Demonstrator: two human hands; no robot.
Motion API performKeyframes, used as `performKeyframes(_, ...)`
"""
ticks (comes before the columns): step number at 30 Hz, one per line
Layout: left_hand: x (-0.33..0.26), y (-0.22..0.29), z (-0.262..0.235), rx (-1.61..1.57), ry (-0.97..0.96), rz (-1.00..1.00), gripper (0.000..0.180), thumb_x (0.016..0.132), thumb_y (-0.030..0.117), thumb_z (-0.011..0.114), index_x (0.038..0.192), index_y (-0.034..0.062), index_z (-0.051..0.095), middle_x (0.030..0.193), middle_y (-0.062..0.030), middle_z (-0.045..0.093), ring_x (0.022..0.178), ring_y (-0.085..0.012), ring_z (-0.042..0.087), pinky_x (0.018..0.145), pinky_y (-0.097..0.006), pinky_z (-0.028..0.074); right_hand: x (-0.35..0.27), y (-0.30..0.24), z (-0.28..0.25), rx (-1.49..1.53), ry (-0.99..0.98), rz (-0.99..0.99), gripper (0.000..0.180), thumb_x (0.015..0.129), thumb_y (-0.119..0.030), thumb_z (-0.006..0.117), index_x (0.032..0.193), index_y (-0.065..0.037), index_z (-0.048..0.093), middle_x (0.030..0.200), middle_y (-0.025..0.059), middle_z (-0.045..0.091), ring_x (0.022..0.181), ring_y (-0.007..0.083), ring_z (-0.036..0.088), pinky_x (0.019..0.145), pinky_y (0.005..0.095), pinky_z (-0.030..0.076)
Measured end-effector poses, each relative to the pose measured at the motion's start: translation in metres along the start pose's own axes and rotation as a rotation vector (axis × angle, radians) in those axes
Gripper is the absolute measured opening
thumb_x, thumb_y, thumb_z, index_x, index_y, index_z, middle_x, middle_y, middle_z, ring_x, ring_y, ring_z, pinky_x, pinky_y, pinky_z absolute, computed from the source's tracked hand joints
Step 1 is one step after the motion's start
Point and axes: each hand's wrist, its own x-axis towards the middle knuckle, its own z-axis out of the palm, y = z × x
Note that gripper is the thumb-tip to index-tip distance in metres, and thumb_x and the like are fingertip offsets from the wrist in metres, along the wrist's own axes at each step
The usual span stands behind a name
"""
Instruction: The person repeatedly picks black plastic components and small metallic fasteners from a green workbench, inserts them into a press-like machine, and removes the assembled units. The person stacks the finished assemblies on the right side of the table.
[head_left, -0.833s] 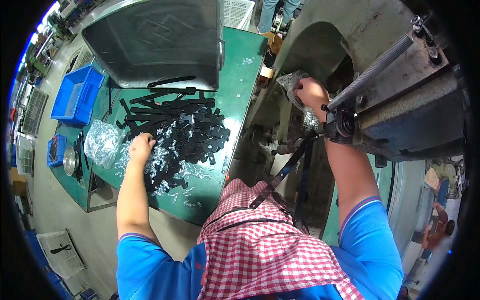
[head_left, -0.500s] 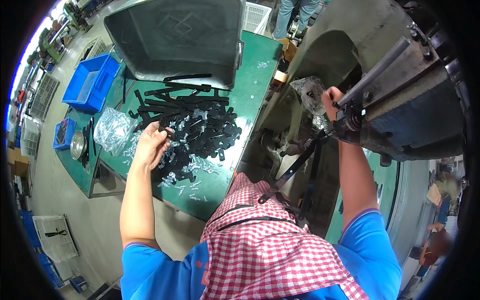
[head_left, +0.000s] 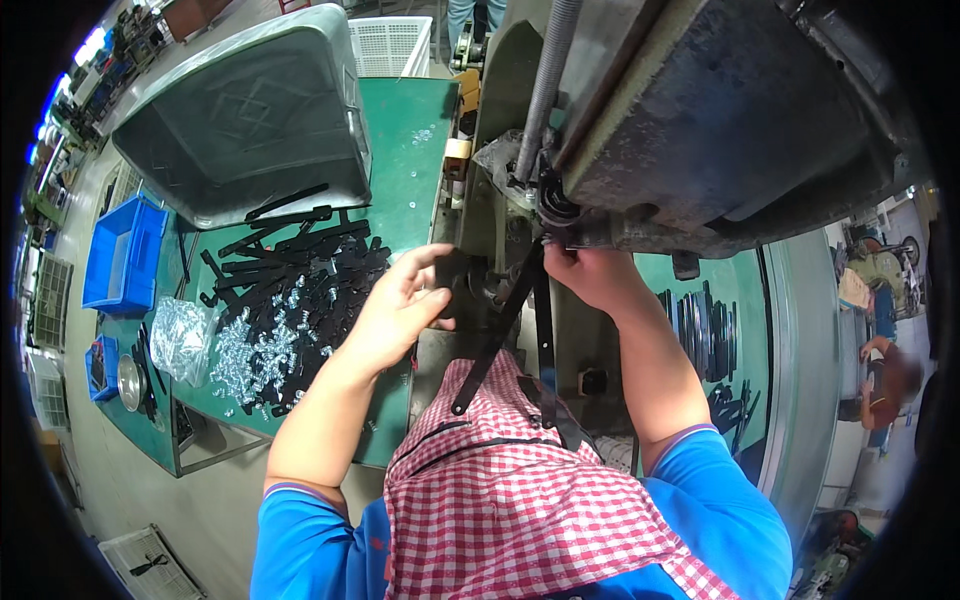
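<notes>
My left hand is up at the front of the grey press machine, its fingers curled round a small black part. Just under the machine's shaft, my right hand grips the top of long black strips that hang down over my checked apron. A pile of black strips mixed with small silver screws lies on the green table left of my left arm.
A grey metal tub stands behind the pile, a white basket beyond it. A blue bin and a clear bag are at the table's left. More black strips lie at the right. Another person sits far right.
My left hand has left the pile of strips and screws and come right to the machine's front. My right hand has dropped slightly and stays on the hanging strips.
</notes>
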Motion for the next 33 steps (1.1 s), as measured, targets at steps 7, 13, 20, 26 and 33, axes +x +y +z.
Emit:
performKeyframes(7, 0.021, -0.002, 0.018, -0.080, 0.107, 0.064, 0.044, 0.080, -0.003, 0.057, 0.121, 0.0010, 0.041, 0.093, -0.0056, 0.058, 0.073, -0.0086, 0.057, 0.061, -0.022, 0.052, 0.001, 0.000, -0.004, -0.048, -0.041, -0.031, 0.023, 0.072, -0.015, 0.060, 0.092, -0.003, 0.060, 0.077, 0.0133, 0.061, 0.069, 0.0298, 0.061, 0.062, 0.0382, 0.048)
performKeyframes(13, 0.027, 0.002, 0.030, -0.039, 0.144, 0.106, 0.039, 0.080, -0.003, 0.059, 0.116, -0.0001, 0.045, 0.090, -0.0062, 0.058, 0.073, -0.0097, 0.057, 0.061, -0.022, 0.050, 0.002, 0.005, 0.001, -0.106, -0.008, -0.050, 0.025, 0.074, -0.018, 0.062, 0.094, -0.003, 0.059, 0.078, 0.0144, 0.061, 0.073, 0.0297, 0.061, 0.065, 0.0379, 0.048)
performKeyframes(20, 0.056, -0.001, 0.056, 0.049, 0.092, 0.221, 0.034, 0.081, -0.005, 0.059, 0.113, 0.0013, 0.049, 0.091, -0.0059, 0.057, 0.074, -0.0115, 0.059, 0.061, -0.023, 0.050, -0.010, 0.000, -0.015, 0.318, -0.302, 0.440, 0.022, 0.080, -0.015, 0.066, 0.097, -0.004, 0.059, 0.079, 0.0035, 0.058, 0.072, 0.0132, 0.055, 0.064, 0.0264, 0.043)
performKeyframes(26, 0.067, -0.005, 0.070, 0.206, 0.101, 0.262, 0.025, 0.081, -0.006, 0.059, 0.105, 0.0011, 0.051, 0.086, -0.0051, 0.058, 0.065, -0.0090, 0.056, 0.058, -0.022, 0.046, -0.029, 0.005, -0.005, 1.137, 0.142, 0.731, 0.023, 0.080, -0.010, 0.064, 0.100, -0.001, 0.058, 0.075, 0.0059, 0.060, 0.059, 0.0096, 0.052, 0.050, 0.0222, 0.039)
performKeyframes(33, 0.072, -0.017, 0.067, 0.356, 0.163, 0.393, 0.030, 0.081, 0.004, 0.063, 0.108, 0.0004, 0.050, 0.084, -0.0065, 0.059, 0.064, -0.0120, 0.056, 0.059, -0.026, 0.047, -0.009, 0.001, 0.013, 0.898, 0.237, 0.754, 0.013, 0.082, -0.012, 0.060, 0.092, -0.004, 0.059, 0.068, 0.0026, 0.056, 0.055, 0.0070, 0.049, 0.047, 0.0221, 0.035)
